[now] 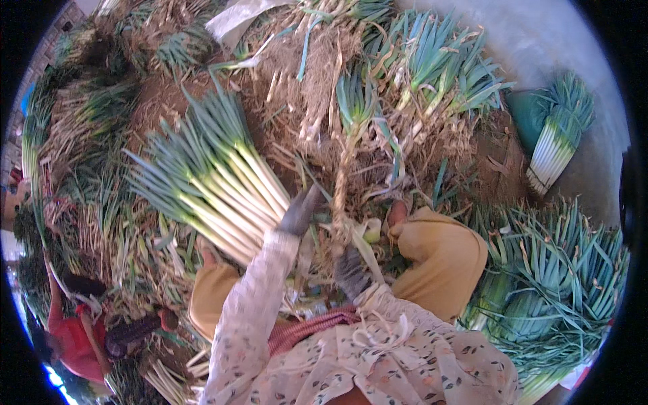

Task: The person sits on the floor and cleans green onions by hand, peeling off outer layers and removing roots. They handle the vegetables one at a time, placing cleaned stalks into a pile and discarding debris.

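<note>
My left hand, in a dark grey glove, is stretched forward beside the root end of a fan of cleaned leeks; its fingers look fairly straight, and whether it touches the stalks is unclear. The leeks lie across my left leg, white shanks towards me and green tops pointing away. My right hand, also gloved, is closed around one end of an unpeeled leek with brown, dry outer leaves. That leek points away from me, its green top farthest off. Peeled leaf scraps lie between my legs.
Uncleaned leeks with earthy roots are heaped ahead. Green-topped bundles are stacked at the right, and a tied bundle stands farther off by a green object. Another person in red sits at the lower left among more leeks.
</note>
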Action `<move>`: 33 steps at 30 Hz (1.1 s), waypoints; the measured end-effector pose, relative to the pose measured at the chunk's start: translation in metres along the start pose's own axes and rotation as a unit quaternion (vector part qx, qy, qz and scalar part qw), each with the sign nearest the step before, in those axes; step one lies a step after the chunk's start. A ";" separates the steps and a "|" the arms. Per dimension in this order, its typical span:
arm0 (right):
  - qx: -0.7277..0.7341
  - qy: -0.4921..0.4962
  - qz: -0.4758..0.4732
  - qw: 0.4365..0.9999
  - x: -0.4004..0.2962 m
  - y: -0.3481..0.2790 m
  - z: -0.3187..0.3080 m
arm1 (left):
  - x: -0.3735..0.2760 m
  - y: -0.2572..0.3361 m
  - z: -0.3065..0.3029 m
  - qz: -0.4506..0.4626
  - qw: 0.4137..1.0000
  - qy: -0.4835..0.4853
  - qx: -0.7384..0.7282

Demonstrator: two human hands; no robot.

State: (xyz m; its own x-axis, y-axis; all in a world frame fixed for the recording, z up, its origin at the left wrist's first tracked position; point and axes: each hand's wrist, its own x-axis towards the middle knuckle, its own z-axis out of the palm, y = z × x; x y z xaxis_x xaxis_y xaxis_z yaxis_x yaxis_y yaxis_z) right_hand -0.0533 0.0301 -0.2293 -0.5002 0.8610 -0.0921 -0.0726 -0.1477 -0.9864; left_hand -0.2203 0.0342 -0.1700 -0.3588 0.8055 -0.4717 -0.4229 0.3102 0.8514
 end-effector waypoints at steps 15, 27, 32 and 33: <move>-0.187 0.019 -0.164 0.968 0.051 -0.207 -0.052 | -0.098 0.067 0.122 0.155 0.982 0.029 -0.103; -0.027 -0.006 -0.231 0.973 0.018 -0.234 -0.013 | -0.142 0.109 0.133 0.312 0.923 -0.045 -0.222; 0.188 0.019 -0.181 0.965 0.005 -0.247 0.001 | -0.151 0.113 0.142 0.313 0.904 -0.069 -0.281; 0.223 0.003 -0.135 0.965 0.006 -0.245 0.002 | -0.147 0.111 0.138 0.327 0.911 -0.049 -0.248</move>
State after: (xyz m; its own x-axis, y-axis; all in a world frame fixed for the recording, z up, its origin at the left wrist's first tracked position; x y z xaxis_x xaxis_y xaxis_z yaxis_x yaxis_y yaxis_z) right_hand -0.0403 0.0709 0.0116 -0.4069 0.8996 0.1589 -0.5642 -0.1107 -0.8182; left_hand -0.0998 0.0202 0.0258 -0.6027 0.7852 0.1421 -0.4791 -0.4985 0.7225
